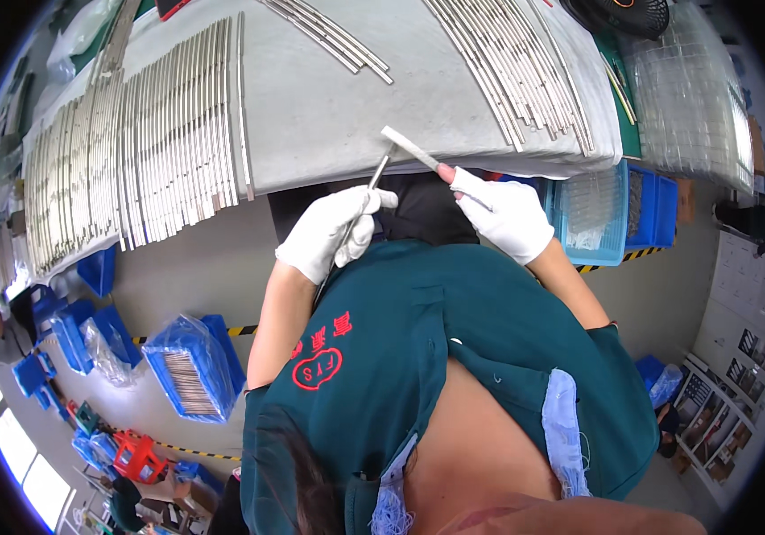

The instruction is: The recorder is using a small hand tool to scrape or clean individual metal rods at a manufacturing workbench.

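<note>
My left hand [333, 230], in a white glove, is closed round a thin metal rod [380, 171] that slants up from the palm. In my right hand [509, 216], also gloved but with a bare fingertip showing, is a flat white stick [411, 148]. The stick's far part lies across the rod's upper end; whether they touch, I cannot tell. Both hands are just in front of the table's near edge. On the grey-white tabletop [311, 116] lie a dense row of metal rods [177, 125] at left, several rods [333, 37] in the middle and another group of rods [516, 76] at right.
Clear plastic trays [690, 98] are stacked at the far right, beside a black fan [623, 16]. Below the table's right end stands a light-blue crate [612, 234]. A plastic-lined blue bin [232, 352] with rods is on the floor at left, with a red stool [139, 457] behind.
</note>
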`<state>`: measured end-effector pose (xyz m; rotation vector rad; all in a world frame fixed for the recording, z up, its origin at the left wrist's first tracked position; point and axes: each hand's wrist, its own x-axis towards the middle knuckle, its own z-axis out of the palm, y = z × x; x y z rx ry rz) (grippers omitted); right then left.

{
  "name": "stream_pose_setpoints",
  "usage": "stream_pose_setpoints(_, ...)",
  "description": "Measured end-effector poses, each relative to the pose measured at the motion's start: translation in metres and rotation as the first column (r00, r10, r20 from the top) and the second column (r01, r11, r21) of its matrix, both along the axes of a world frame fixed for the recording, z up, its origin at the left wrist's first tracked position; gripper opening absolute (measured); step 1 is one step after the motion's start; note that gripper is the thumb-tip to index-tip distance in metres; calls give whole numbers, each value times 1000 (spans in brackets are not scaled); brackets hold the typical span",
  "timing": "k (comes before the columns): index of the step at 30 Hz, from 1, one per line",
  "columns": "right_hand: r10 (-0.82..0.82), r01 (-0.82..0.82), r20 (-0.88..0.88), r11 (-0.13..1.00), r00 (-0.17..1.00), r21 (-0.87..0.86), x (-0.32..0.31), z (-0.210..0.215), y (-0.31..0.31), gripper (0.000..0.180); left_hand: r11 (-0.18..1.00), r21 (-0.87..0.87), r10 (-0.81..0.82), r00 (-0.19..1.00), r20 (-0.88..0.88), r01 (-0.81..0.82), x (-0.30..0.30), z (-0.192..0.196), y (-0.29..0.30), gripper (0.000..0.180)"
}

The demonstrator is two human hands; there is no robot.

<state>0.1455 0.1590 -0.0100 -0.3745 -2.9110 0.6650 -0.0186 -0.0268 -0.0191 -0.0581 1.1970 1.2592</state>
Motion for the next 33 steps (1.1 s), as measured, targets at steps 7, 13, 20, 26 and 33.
stream_pose_setpoints(7, 74, -87, 139, 992, 987, 87, -5, 4, -2, 37, 996, 23, 84, 991, -103, -82, 4, -3, 7, 30)
stream_pose_setpoints(13, 122, -125, 28, 976, 992, 176, -21, -10, -4, 36, 991, -28, 118, 953, -279, -131, 10, -5, 11, 35)
stream_pose_setpoints(20, 53, -45, -65, 992, 996, 118, -27, -12, -5, 32, 992, -42, 96, 941, -325, -115, 14, -2, 15, 35)
stream_pose_setpoints(26, 55, -60, 50, 994, 997, 91, -2, -13, -3, 37, 984, 13, 177, 956, -233, -178, 16, -15, 10, 35)
stream_pose_setpoints(33, 29, -35, 89, 997, 996, 62, -16, -11, -6, 38, 990, -24, 126, 955, -269, -138, 13, -4, 11, 35)
